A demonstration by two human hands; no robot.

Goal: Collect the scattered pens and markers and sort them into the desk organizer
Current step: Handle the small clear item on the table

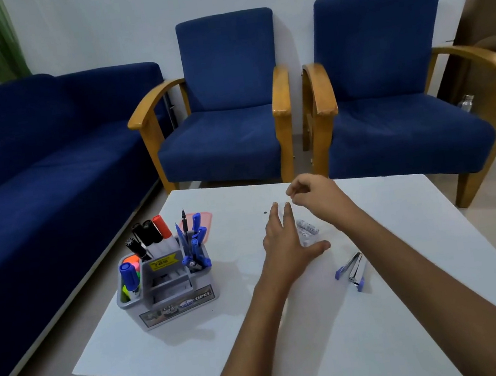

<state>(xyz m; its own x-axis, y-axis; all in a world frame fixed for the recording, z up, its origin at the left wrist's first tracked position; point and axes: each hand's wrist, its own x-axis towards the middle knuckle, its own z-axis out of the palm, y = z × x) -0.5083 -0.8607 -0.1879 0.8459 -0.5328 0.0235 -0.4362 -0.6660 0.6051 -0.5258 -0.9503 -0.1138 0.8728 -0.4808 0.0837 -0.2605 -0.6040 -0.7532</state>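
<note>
White table (385,312): organizer (167,290) (pens apparently inside) left of fingers (276,215).

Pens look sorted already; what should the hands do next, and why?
Probably lower the left hand onto the clear staple box beside it: every pen and marker stands in the organizer, and only that box and the stapler lie loose on the table.

Left hand (285,248) spread flat on the white table (416,307), right hand (313,197) curled just past it, grey organizer (167,294) stuffed with pens (195,243) off to the left, stapler (352,270) near the right forearm.
</note>
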